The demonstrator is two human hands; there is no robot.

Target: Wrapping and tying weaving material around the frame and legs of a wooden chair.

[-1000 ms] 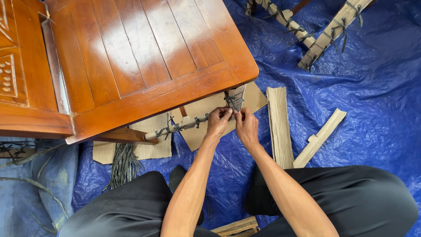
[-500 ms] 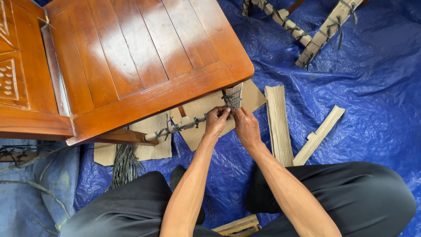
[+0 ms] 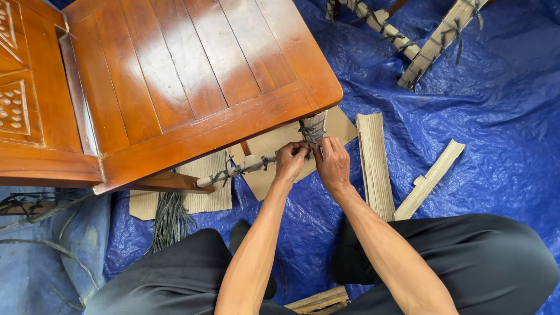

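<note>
Both hands meet under the front corner of the chair: the left hand (image 3: 291, 160) pinches a dark strap (image 3: 311, 135) with curled fingers, and the right hand (image 3: 332, 163) grips the same knot of strap just beside it, thumb and fingers closed on the strands. The strap winds round the cardboard-wrapped chair leg (image 3: 314, 125) at that corner, touching the hands. A wrapped rail (image 3: 239, 168) with more dark ties runs leftward from the left hand, under the seat. Beside the right hand, two loose cardboard strips (image 3: 373, 163) lie on the blue tarpaulin (image 3: 496, 116), and a bundle of spare dark straps (image 3: 169, 219) lies near the left knee. Above, the wooden chair seat (image 3: 192, 76) overhangs the work and hides part of the leg. Farther off, two wrapped, tied legs (image 3: 434, 41) of other furniture rest on the tarpaulin. In my judgement the risk lies in the grip: the strands are thin, so a slack pull could let the knot slip and loosen the wrapping, while the overhanging seat edge sits close to the knuckles.
</note>
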